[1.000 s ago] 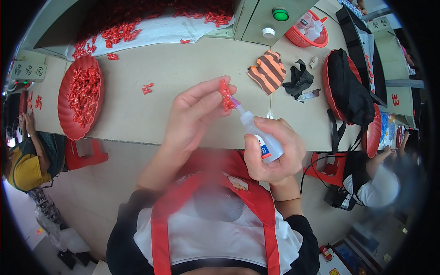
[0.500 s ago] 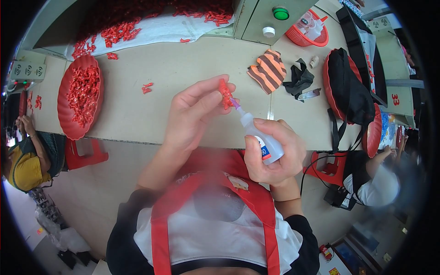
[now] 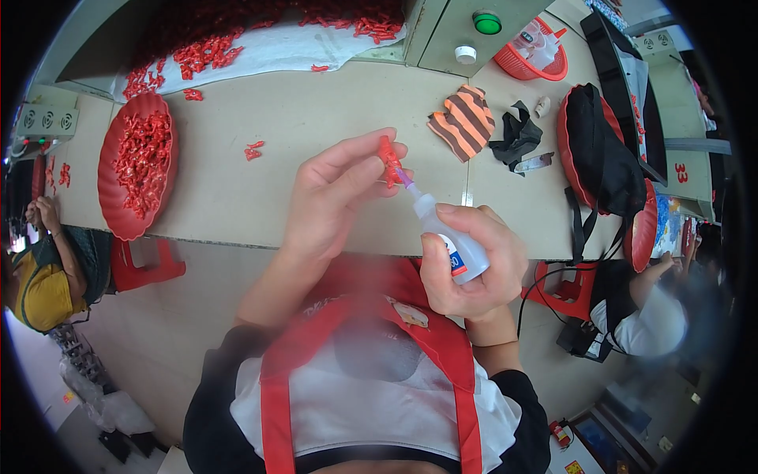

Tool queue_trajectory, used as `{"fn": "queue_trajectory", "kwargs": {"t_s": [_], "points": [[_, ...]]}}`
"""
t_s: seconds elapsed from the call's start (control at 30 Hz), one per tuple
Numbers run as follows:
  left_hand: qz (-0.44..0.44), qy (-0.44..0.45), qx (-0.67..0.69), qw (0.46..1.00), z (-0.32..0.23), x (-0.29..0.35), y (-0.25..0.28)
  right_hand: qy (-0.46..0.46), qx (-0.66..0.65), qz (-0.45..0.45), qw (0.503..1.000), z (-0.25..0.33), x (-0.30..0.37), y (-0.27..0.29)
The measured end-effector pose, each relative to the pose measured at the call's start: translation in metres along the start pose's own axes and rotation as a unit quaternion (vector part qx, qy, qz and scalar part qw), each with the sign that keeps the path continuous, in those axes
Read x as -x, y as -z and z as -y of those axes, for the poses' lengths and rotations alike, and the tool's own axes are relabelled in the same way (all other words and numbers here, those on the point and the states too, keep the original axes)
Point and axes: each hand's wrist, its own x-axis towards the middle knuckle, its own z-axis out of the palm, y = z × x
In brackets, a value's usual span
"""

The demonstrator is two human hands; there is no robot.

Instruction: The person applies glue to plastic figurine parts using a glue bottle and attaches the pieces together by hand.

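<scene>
Between the thumb and fingers of my left hand is a small red figurine, held upright over the table. My right hand grips a translucent squeeze bottle with a blue, white and red label. The bottle tilts up to the left, and its narrow purple tip meets the figurine's right side, touching or nearly so. My left fingers hide part of the figurine. Two or so similar red pieces lie on the table to the left.
A scalloped red tray heaped with red pieces stands at left. More pieces cover a white cloth at the back. Striped cloth, black scraps, a red basket and a black bag lie right. Co-workers sit on both sides.
Both hands, the bottle and the figurine hold almost the same place. The view has shifted very slightly.
</scene>
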Motion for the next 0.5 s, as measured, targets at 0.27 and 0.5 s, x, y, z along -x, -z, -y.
{"fn": "queue_trajectory", "kwargs": {"t_s": [0.27, 0.5], "points": [[0.001, 0.003, 0.003, 1.0, -0.0006, -0.001, 0.0015, 0.015, 0.006, -0.026, 1.0, -0.0054, -0.0011, -0.0037], [0.001, 0.004, 0.007, 1.0, -0.002, -0.0014, 0.0034, 0.014, 0.012, -0.027, 0.999, -0.0035, -0.0023, -0.0054]]}}
